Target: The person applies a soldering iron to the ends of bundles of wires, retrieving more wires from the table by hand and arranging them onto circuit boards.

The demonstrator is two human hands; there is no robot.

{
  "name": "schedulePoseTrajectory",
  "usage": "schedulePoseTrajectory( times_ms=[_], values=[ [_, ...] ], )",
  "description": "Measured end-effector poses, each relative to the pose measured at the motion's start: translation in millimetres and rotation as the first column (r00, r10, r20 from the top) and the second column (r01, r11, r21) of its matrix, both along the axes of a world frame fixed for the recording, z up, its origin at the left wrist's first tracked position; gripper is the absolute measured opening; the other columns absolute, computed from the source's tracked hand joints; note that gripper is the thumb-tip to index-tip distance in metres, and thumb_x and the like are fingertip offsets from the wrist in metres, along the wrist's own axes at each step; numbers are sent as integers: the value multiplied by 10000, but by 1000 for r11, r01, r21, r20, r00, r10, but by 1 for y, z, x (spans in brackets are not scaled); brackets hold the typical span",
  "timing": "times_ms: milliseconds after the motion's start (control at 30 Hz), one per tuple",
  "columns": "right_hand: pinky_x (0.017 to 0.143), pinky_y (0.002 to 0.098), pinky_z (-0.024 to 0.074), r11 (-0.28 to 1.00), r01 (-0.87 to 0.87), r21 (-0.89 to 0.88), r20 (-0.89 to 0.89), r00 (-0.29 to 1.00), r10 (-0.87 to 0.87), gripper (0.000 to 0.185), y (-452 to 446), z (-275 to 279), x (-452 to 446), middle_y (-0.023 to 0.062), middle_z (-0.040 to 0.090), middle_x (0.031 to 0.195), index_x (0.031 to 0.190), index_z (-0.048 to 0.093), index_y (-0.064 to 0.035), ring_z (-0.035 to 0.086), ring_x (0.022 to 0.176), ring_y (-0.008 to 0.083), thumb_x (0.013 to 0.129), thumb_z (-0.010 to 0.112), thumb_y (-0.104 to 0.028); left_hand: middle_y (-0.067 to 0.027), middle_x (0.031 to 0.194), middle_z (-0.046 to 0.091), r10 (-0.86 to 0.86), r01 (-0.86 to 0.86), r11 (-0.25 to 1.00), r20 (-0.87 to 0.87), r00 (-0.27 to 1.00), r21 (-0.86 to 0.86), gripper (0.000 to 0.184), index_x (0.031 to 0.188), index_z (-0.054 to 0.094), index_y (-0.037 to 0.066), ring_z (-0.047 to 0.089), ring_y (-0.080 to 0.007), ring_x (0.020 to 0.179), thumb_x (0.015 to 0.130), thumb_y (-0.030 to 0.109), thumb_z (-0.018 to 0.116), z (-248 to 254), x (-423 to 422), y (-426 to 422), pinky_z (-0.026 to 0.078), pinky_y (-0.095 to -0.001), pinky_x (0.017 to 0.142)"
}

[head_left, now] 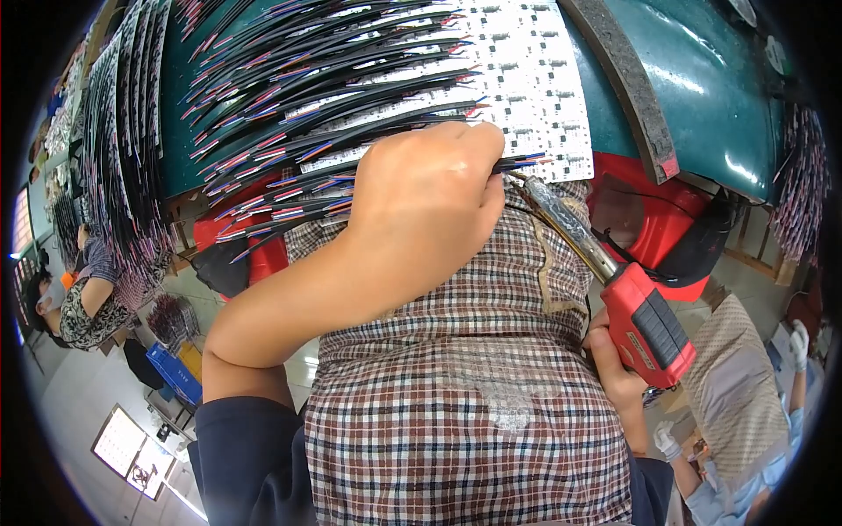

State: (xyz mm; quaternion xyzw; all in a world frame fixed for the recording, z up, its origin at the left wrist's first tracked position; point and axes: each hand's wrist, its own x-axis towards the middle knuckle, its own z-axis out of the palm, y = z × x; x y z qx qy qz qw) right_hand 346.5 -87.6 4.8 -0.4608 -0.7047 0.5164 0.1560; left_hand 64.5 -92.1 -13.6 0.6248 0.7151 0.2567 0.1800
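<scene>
My left hand (pixel 430 188) is closed round a black cable with blue and red wire ends (pixel 526 161), over the near edge of a white circuit board sheet (pixel 570 131). My right hand (pixel 614 364) grips a red and black soldering iron (pixel 645 324). The iron's metal tip points up and left, close beside my left hand's fingers and the cable end. Rows of black cables (pixel 351 88) with bared coloured ends lie across the sheet. My left hand hides part of the nearest cables.
A dark metal bar (pixel 623 83) lies right of the sheet on the green table (pixel 702 96). Cable bundles hang at the left (pixel 114 158) and right (pixel 802 167). Red stools (pixel 649 219) stand below. Other people sit at far left (pixel 79 298) and lower right (pixel 728 491).
</scene>
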Motion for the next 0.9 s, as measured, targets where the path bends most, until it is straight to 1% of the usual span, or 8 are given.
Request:
schedulePoseTrajectory(
  times_ms=[167, 400, 600, 667, 733, 800, 867, 900],
  values=[
    [608, 275, 456, 996, -89, 8, -12, 996, 89, 100, 4, -3, 5, 83, 573, 762, 979, 583, 43, 547, 656, 145, 885, 611, 22, -106, 663, 571, 2, -2, 1000, 15, 1000, 16, 150, 748, 552, 4, 594, -264, 566, 763, 48, 695, -1, 0, 1, 458, -368, 523],
    [592, 267, 437, 999, -9, 31, -32, 999, 10, 151, -1, -1, 3, 91, 559, 739, 1021, 549, 56, 518, 638, 145, 902, 593, -24, -107, 645, 565, 0, 0, 1000, 13, 1000, 23, 147, 736, 549, 3, 593, -261, 556, 759, 40, 690, 0, -1, 1, 460, -370, 519],
    [563, 257, 423, 999, 9, 31, -85, 996, -7, 121, 4, -12, 1, 94, 565, 759, 996, 535, 25, 515, 626, 141, 904, 591, -30, -157, 742, 603, -71, 70, 997, -23, 997, -38, 156, 831, 566, 15, 612, -358, 675, 824, 108, 690, -3, -16, 3, 483, -426, 603],
    [532, 243, 403, 978, 146, -151, -137, 976, -167, 102, 8, -3, -7, 91, 557, 756, 982, 525, 8, 486, 584, 113, 911, 584, -35, -177, 800, 621, -126, 131, 976, 41, 991, -175, 141, 901, 563, 20, 614, -391, 743, 883, 132, 647, 13, -31, 7, 491, -445, 656],
    [496, 226, 376, 982, 140, -127, -109, 982, -154, 96, 7, -3, -4, 79, 536, 746, 977, 513, 8, 438, 529, 84, 920, 573, -41, -160, 801, 633, -66, 62, 992, -39, 997, -107, 118, 957, 575, 13, 634, -358, 735, 942, 129, 586, 38, -48, 13, 490, -422, 645],
    [470, 218, 359, 964, 214, -160, -154, 959, -238, 89, 9, -4, -5, 64, 512, 731, 969, 503, 8, 390, 487, 70, 928, 561, -46, -128, 760, 629, 78, -58, 992, -186, 980, 112, 118, 961, 574, 11, 625, -334, 677, 955, 127, 559, 52, -72, 28, 489, -389, 614],
    [457, 221, 355, 964, 214, -159, -195, 950, -243, 82, 10, -5, -7, 55, 492, 720, 960, 501, 9, 386, 480, 72, 934, 552, -49, -127, 811, 628, 159, -128, 986, -339, 927, 112, 196, 979, 557, 20, 622, -323, 732, 849, 130, 655, 63, -107, 45, 491, -392, 653],
    [458, 222, 356, 963, 213, -163, -203, 948, -244, 81, 12, -4, -8, 54, 488, 717, 958, 500, 6, 385, 480, 70, 936, 552, -52, -167, 804, 640, 192, -156, 978, -297, 935, 139, 151, 947, 594, 1, 632, -359, 761, 883, 136, 612, 70, -120, 55, 499, -408, 678]
  ],
)
